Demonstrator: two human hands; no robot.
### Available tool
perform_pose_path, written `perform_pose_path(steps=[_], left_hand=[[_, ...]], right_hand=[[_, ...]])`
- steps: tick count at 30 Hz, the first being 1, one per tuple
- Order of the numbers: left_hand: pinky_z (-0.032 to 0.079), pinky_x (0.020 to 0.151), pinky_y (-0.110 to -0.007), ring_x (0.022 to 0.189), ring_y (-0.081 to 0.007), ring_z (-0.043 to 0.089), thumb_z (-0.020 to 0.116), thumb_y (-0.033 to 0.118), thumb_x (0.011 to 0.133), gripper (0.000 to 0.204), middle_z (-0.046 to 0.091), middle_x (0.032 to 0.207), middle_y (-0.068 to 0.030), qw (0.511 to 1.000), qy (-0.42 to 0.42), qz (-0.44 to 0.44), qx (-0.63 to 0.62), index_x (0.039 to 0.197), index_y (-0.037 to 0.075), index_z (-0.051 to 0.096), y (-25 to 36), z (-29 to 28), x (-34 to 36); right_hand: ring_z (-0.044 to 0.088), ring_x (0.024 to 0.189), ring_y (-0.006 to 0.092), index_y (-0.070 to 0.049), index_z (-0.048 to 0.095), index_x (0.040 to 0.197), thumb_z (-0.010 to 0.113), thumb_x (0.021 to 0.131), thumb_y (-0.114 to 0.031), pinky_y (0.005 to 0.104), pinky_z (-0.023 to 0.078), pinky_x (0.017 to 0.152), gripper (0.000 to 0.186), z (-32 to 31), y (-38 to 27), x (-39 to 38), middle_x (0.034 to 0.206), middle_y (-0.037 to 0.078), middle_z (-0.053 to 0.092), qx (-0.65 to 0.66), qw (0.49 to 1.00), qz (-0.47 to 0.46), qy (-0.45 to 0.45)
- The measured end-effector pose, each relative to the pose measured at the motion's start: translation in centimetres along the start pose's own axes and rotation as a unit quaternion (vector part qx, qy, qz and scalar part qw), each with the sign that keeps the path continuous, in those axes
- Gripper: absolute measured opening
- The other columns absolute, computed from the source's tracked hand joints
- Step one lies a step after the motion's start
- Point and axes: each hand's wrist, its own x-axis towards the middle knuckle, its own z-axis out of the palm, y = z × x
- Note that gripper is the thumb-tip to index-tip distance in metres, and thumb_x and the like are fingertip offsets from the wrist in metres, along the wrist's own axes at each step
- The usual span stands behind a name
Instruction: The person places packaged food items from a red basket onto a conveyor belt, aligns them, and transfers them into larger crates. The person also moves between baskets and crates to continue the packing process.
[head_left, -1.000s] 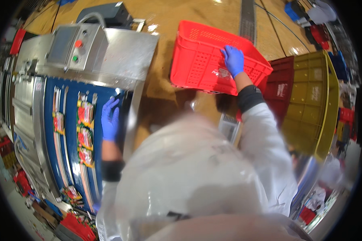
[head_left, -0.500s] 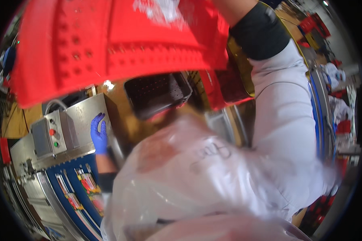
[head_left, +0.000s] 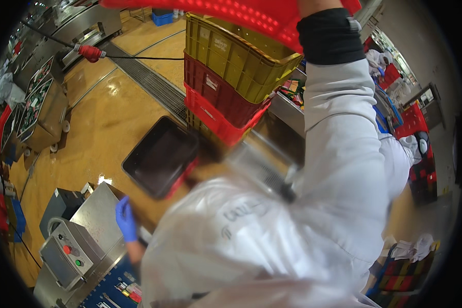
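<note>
Red plastic, pierced with rows of small holes, crossed the top edge of the head view: this was the large red perforated crate (head_left: 262, 18), cut off by the frame, with a bare wrist and a wide black cuff (head_left: 326, 36) reaching up to it at the upper right. The right hand itself lay outside the frame, so its grip could not be told. The left hand (head_left: 126, 218), in a thin blue glove, was at the lower left with its fingers loosely extended, holding nothing, near the grey steel control box with red and green buttons (head_left: 69, 251). With only one arm seen going to the crate, a lopsided hold could have let it tilt or swing. Its lower edge overlapped the olive-yellow plastic crate (head_left: 215, 61) in the upper centre; if it truly hung that close, a knock might have shifted that one and the dark-red crate (head_left: 200, 77) and bright-red crate (head_left: 205, 110) beneath. The black rectangular plastic crate (head_left: 161, 154), left of centre on the shiny tan floor (head_left: 100, 128), could have caught a foot, and any wetness behind that sheen could have made footing slip.
</note>
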Motion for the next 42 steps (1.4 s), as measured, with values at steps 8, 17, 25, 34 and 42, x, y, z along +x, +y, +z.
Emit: perform_pose_path(steps=[8, 17, 25, 34, 42], left_hand=[[0.042, 0.097, -0.032, 0.108, -0.0196, 0.057, 0.053, 0.005, 0.092, 0.023, 0.062, 0.114, -0.0104, 0.97, 0.124, -0.194, -0.075, 0.113, 0.0, 0.062, -0.9, -0.1, 1.7], [0.043, 0.096, -0.032, 0.106, -0.0193, 0.058, 0.057, 0.01, 0.093, 0.021, 0.064, 0.112, -0.0096, 0.998, 0.029, -0.049, 0.03, 0.111, 0.002, 0.065, -0.9, -0.5, 1.2], [0.043, 0.096, -0.032, 0.106, -0.0198, 0.058, 0.055, 0.012, 0.094, 0.022, 0.064, 0.111, -0.0102, 0.993, 0.061, -0.092, 0.038, 0.11, 0.002, 0.065, -0.9, -0.3, -1.0], [0.044, 0.095, -0.031, 0.105, -0.0201, 0.058, 0.055, 0.012, 0.094, 0.022, 0.064, 0.111, -0.0109, 0.981, 0.076, -0.151, 0.095, 0.11, 0.001, 0.064, 0.8, 0.5, -1.7], [0.045, 0.091, -0.029, 0.1, -0.0175, 0.059, 0.057, 0.009, 0.093, 0.018, 0.064, 0.105, -0.009, 0.986, 0.093, -0.14, -0.015, 0.106, 0.001, 0.065, 2.4, 3.5, -0.6]], right_hand=[[0.067, 0.066, 0.0293, -0.011, 0.065, 0.073, 0.052, 0.087, -0.025, 0.0436, 0.052, 0.056, 0.024, 4.6, 0.9, -11.8, 0.072, 0.012, 0.067, -0.159, 0.955, -0.07, -0.242], [0.068, 0.075, 0.0312, -0.009, 0.068, 0.085, 0.049, 0.085, -0.012, 0.044, 0.054, 0.065, 0.019, 12.6, 5.0, -13.1, 0.081, 0.014, 0.068, -0.194, 0.944, -0.022, -0.268], [0.069, 0.074, 0.0305, -0.009, 0.07, 0.08, 0.049, 0.085, -0.011, 0.0424, 0.055, 0.065, 0.022, 19.5, 7.4, -14.7, 0.079, 0.015, 0.069, -0.245, 0.927, -0.003, -0.284], [0.069, 0.07, 0.0279, -0.01, 0.069, 0.079, 0.049, 0.084, -0.012, 0.0403, 0.055, 0.062, 0.021, 24.1, 6.3, -16.2, 0.076, 0.012, 0.068, -0.256, 0.931, -0.016, -0.262], [0.067, 0.086, 0.0281, -0.012, 0.067, 0.097, 0.047, 0.086, -0.016, 0.046, 0.05, 0.077, 0.023, 24.0, 4.7, -15.6, 0.089, 0.01, 0.069, -0.282, 0.902, 0.036, -0.325]])
